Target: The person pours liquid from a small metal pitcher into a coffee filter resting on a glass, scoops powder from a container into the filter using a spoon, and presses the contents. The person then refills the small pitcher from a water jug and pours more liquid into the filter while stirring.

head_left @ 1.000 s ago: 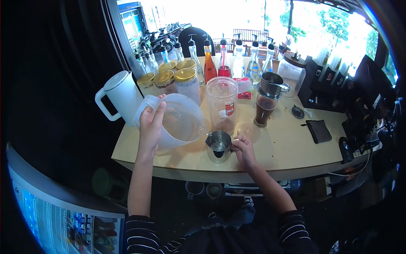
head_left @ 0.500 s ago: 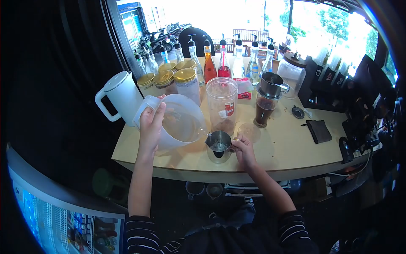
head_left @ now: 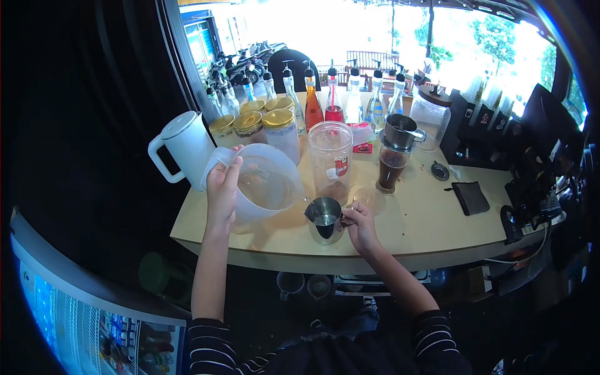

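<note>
My left hand (head_left: 223, 190) is closed round the handle of a translucent plastic pitcher (head_left: 265, 184), which is tilted to the right with liquid inside. Its spout meets the rim of a small steel milk jug (head_left: 324, 214), and a thin stream of clear liquid runs into the jug. The fingers of my right hand (head_left: 360, 229) grip the jug's handle. Clear liquid shows inside the jug. Just behind it stands a tall clear plastic jar (head_left: 330, 156) with a red label and brown contents low down.
To the right, a metal drip filter (head_left: 399, 132) sits on a glass of dark coffee (head_left: 390, 170). Gold-lidded jars (head_left: 279, 134) and several pump bottles (head_left: 314, 106) line the back. A white jug (head_left: 185, 147) stands left; a dark cloth (head_left: 470, 197) lies right.
The liquid in the steel jug looks a little higher. Both hands hold nearly the same pose; the whole view has shifted slightly, so everything sits a bit lower and further right.
</note>
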Action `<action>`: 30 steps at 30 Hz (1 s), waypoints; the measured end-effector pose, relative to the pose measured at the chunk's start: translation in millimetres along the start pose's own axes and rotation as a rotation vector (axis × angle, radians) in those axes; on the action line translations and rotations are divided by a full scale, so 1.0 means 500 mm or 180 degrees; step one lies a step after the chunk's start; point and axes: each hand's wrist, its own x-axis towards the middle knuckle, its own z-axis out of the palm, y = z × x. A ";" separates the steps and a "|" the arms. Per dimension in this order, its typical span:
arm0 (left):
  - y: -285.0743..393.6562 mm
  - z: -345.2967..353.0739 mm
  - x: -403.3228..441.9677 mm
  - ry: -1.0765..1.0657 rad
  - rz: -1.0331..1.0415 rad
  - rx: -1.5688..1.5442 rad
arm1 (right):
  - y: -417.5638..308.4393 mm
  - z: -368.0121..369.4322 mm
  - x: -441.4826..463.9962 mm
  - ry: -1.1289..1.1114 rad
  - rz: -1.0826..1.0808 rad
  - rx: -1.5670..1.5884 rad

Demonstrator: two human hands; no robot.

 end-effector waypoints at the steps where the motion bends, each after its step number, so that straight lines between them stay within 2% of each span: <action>1: 0.002 -0.002 0.001 0.0052 -0.0010 -0.0016 | -0.003 0.006 0.001 -0.0017 -0.0016 -0.0003; 3: -0.003 -0.010 0.001 0.0080 0.0033 -0.0026 | -0.010 0.022 0.005 0.0141 0.0000 0.0005; 8: -0.005 -0.036 0.010 0.0198 0.0018 -0.0211 | -0.027 0.043 0.020 -0.0073 -0.0084 0.0095; 10: -0.009 -0.055 0.019 0.0438 -0.0138 -0.0491 | -0.033 0.051 0.025 -0.0108 -0.0122 0.0071; 14: -0.039 -0.070 0.036 0.0513 -0.0155 -0.0619 | -0.061 0.076 0.018 0.0005 -0.0243 -0.0043; 16: -0.060 -0.074 0.055 0.0676 -0.0366 -0.1256 | -0.072 0.081 0.020 0.0040 -0.0321 -0.0147; 22: -0.092 -0.071 0.078 0.0987 -0.0610 -0.1197 | -0.102 0.065 0.011 0.0016 -0.0364 -0.0250; 25: -0.094 -0.065 0.077 0.0959 -0.0428 -0.1135 | -0.127 0.057 0.001 0.0101 -0.0321 -0.0276; 29: -0.082 -0.047 0.055 0.1102 -0.0607 -0.1325 | -0.171 0.036 -0.009 0.0077 -0.0367 -0.0403; 30: -0.089 -0.050 0.043 0.1039 -0.0420 -0.1422 | -0.184 0.028 -0.011 0.0023 -0.0418 -0.0443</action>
